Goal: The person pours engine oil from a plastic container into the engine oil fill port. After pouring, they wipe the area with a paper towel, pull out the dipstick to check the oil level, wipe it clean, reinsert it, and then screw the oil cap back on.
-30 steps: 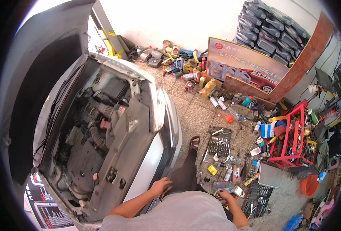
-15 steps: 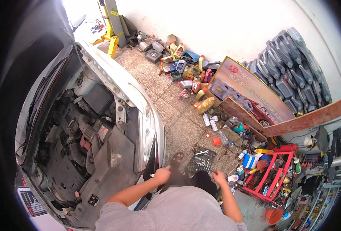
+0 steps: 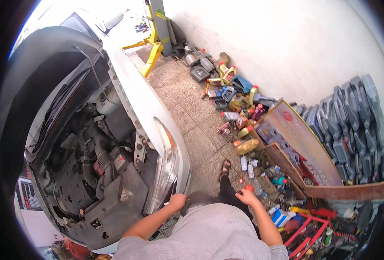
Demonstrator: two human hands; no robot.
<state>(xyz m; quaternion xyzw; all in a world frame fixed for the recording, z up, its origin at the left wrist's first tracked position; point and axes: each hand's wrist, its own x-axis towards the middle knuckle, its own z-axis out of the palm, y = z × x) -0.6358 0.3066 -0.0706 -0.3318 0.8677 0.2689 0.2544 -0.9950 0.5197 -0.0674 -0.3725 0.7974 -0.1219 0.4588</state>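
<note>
My left hand (image 3: 177,202) hangs curled into a loose fist beside the headlight (image 3: 162,182) of a white car; whatever is in it, if anything, is hidden. My right hand (image 3: 246,197) hangs over my right leg with its fingers loosely bent and apart, nothing visible in it. The car's engine bay (image 3: 92,164) lies exposed on my left, under a raised hood (image 3: 49,56) held by a thin prop rod (image 3: 88,63). A sandalled foot (image 3: 225,165) of mine is stretched forward on the tiled floor.
Used oil jugs and bottles (image 3: 246,146) line the wall ahead. Several grey jugs (image 3: 348,130) are stacked behind a leaning sign board (image 3: 296,138). A red metal frame (image 3: 307,236) stands amid clutter at the right. A yellow lift arm (image 3: 153,58) reaches out beside a post.
I have stepped forward along the car's front; a foot now shows ahead. The open tool case on the floor has gone out of sight. Both hands stay low at my sides.
</note>
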